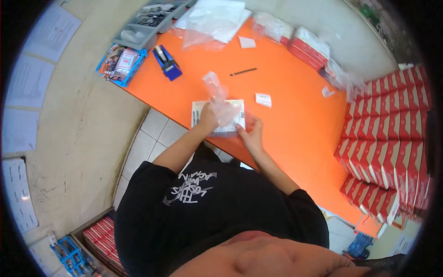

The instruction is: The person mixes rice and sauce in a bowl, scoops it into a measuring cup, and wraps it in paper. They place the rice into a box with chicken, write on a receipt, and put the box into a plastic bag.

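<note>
A flat white box [198, 107] with printed labels lies near the front edge of the orange table. Clear plastic film [222, 111] covers part of its top and sticks up in a crumpled bunch behind it. My left hand [209, 118] rests over the left part of the box, its fingers closed on the film. At the right front corner, my right hand [252, 135] grips the box with the thumb on top; some of its fingers are hidden by the edge.
A blue tape dispenser [168, 64], a blue basket of packets [124, 64] and grey trays [140, 37] stand at the left. A dark pen [243, 72] and paper slips [263, 99] lie beyond the box. Stacked red boxes [387, 124] line the right side.
</note>
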Action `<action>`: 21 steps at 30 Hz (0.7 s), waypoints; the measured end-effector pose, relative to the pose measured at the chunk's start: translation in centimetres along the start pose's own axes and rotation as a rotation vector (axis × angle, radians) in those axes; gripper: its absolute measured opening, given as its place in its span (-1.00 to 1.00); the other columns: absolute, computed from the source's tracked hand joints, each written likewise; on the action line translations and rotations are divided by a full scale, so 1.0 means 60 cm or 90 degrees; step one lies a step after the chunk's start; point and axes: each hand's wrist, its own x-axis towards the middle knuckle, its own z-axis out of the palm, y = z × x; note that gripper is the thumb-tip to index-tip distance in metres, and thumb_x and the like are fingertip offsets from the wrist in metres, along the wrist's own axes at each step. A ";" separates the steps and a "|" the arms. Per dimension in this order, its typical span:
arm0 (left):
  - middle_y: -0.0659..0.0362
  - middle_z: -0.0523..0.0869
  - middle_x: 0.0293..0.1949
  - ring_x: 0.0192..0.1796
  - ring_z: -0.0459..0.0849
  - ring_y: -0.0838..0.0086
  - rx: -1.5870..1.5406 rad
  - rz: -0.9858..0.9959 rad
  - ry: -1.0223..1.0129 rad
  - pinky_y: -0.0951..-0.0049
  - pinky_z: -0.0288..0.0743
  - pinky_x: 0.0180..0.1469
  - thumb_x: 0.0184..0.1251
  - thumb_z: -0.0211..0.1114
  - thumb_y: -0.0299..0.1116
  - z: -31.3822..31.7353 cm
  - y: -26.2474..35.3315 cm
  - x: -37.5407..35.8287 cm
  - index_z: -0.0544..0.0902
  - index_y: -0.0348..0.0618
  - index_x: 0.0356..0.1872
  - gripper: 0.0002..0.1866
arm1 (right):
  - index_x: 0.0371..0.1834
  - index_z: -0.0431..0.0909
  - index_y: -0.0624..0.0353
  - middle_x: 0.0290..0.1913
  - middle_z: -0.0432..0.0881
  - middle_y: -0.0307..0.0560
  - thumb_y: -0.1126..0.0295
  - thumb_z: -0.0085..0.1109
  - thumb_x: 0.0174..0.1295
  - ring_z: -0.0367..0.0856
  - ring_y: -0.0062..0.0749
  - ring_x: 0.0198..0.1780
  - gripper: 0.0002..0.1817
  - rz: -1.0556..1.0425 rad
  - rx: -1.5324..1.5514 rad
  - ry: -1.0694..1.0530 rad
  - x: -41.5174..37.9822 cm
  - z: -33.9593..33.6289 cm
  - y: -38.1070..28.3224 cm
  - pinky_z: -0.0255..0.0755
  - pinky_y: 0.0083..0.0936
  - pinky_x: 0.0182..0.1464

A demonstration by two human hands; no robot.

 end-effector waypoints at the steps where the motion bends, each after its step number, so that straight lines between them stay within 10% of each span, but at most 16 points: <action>1: 0.17 0.54 -0.45 -0.37 0.52 0.37 -0.106 0.017 -0.042 0.44 0.40 -0.35 0.07 0.11 -0.28 -0.004 -0.009 -0.004 0.58 -0.10 -0.55 -0.83 | -0.01 0.15 0.27 0.02 0.20 0.14 0.30 0.32 -0.23 0.28 -0.17 0.00 -0.30 -0.185 -0.112 0.033 0.023 -0.016 -0.030 0.22 -0.31 0.01; 4: 0.15 0.56 -0.46 -0.39 0.52 0.30 -0.150 -0.235 -0.325 0.33 0.42 -0.30 -0.15 0.24 -0.30 -0.034 -0.002 0.008 0.54 -0.15 -0.42 -0.77 | -0.02 0.21 0.24 0.01 0.23 0.13 0.30 0.26 -0.17 0.27 -0.15 0.03 -0.38 0.019 0.330 -0.347 0.096 0.061 0.014 0.22 -0.35 0.02; 5: 0.14 0.55 -0.49 -0.40 0.52 0.29 -0.091 -0.015 -0.134 0.34 0.41 -0.31 -0.15 0.23 -0.31 -0.076 0.035 0.027 0.53 -0.14 -0.44 -0.79 | -0.13 0.35 0.17 -0.10 0.38 0.01 0.36 0.19 -0.10 0.35 -0.22 -0.02 -0.59 -0.434 0.053 -0.406 0.109 0.050 -0.065 0.28 -0.38 -0.05; 6: 0.13 0.54 -0.52 -0.41 0.52 0.28 -0.023 0.205 0.054 0.36 0.41 -0.33 -0.15 0.22 -0.32 -0.110 0.069 0.039 0.52 -0.14 -0.46 -0.81 | -0.13 0.35 0.17 -0.10 0.38 0.01 0.36 0.19 -0.10 0.35 -0.22 -0.02 -0.59 -0.452 0.049 -0.419 0.125 0.048 -0.143 0.28 -0.38 -0.05; 8: 0.12 0.52 -0.60 -0.46 0.51 0.24 -0.275 -0.115 0.086 0.32 0.38 -0.30 -0.14 0.17 -0.28 -0.011 -0.014 -0.023 0.50 -0.15 -0.47 -0.80 | -0.31 0.42 0.11 -0.38 0.48 -0.08 0.30 0.11 0.00 0.49 -0.36 -0.35 -0.79 -0.394 0.076 -0.613 0.153 0.055 -0.281 0.39 -0.46 -0.35; 11: 0.14 0.56 -0.55 -0.44 0.55 0.31 0.071 0.049 -0.012 0.34 0.33 -0.26 -0.11 0.11 -0.21 -0.078 -0.048 -0.007 0.51 -0.11 -0.44 -0.77 | -0.41 0.46 0.14 -0.48 0.49 -0.14 0.31 0.10 0.02 0.48 -0.44 -0.42 -0.84 -0.500 -0.129 -0.854 0.219 0.087 -0.439 0.35 -0.50 -0.38; 13: 0.15 0.57 -0.55 -0.44 0.55 0.34 0.098 0.034 -0.166 0.35 0.31 -0.25 -0.09 0.09 -0.17 -0.135 -0.073 0.003 0.51 -0.08 -0.44 -0.76 | -0.41 0.47 0.17 -0.45 0.51 -0.16 0.30 0.11 0.04 0.47 -0.49 -0.42 -0.83 -0.529 0.104 -0.920 0.286 0.138 -0.497 0.34 -0.54 -0.39; 14: 0.16 0.58 -0.55 -0.44 0.56 0.37 0.120 0.017 -0.329 0.35 0.28 -0.25 -0.07 0.06 -0.14 -0.161 -0.085 0.008 0.52 -0.05 -0.43 -0.74 | -0.40 0.47 0.19 -0.45 0.51 -0.17 0.30 0.11 0.04 0.47 -0.51 -0.42 -0.81 -0.611 0.104 -0.818 0.328 0.171 -0.530 0.33 -0.55 -0.38; 19: 0.16 0.60 -0.54 -0.43 0.56 0.35 0.124 0.002 -0.345 0.36 0.27 -0.26 -0.10 0.07 -0.13 -0.235 -0.145 0.034 0.52 -0.01 -0.41 -0.74 | -0.38 0.54 0.20 -0.41 0.58 -0.11 0.27 0.13 -0.05 0.52 -0.48 -0.38 -0.76 -0.728 -0.241 -0.447 0.562 0.460 -0.534 0.37 -0.55 -0.31; 21: 0.15 0.60 -0.53 -0.43 0.55 0.33 0.089 0.033 -0.353 0.35 0.27 -0.26 -0.11 0.09 -0.14 -0.253 -0.171 0.040 0.52 -0.02 -0.41 -0.75 | -0.37 0.58 0.17 -0.34 0.59 -0.01 0.29 0.13 -0.12 0.56 -0.33 -0.32 -0.75 -0.481 -0.388 -0.586 0.606 0.572 -0.523 0.40 -0.47 -0.25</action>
